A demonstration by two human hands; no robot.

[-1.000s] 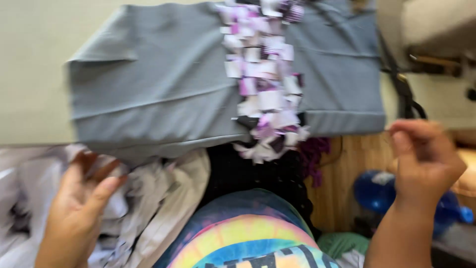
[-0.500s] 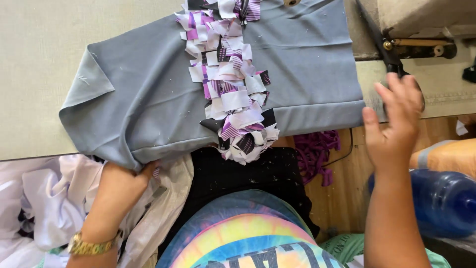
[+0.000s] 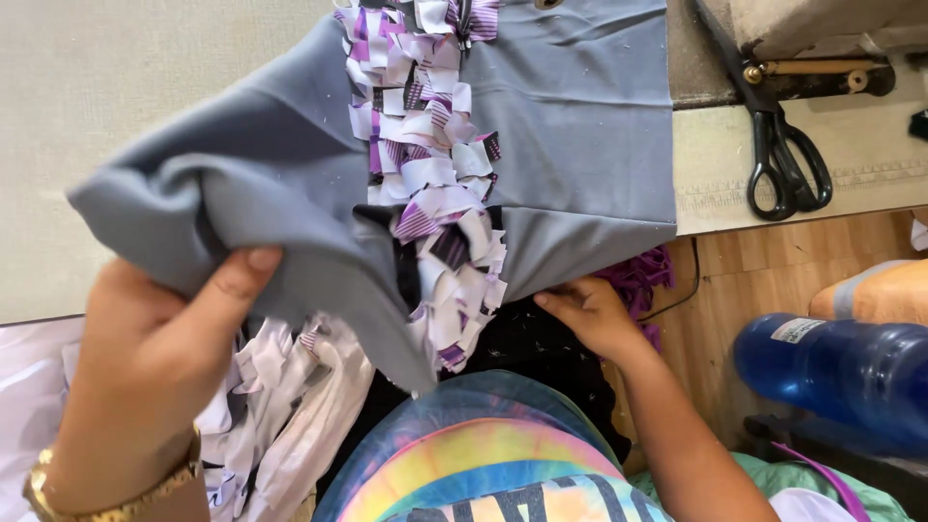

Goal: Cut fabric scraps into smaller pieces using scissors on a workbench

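Grey cloth (image 3: 570,116), ruffled strip (image 3: 425,174)
Left hand (image 3: 155,358) clamped on fold; right hand (image 3: 590,314) under hem, grip unclear; best kept taut

My left hand (image 3: 159,358) is up close to the camera, fingers curled over, thumb (image 3: 227,285) stretched flat and pressing down in a pinch grip. Wrist is bent, forearm running off the bottom left corner. My right hand (image 3: 590,314) is lower and further out, palm down, fingers tucked forward and gripping, forearm angling back toward the bottom right.
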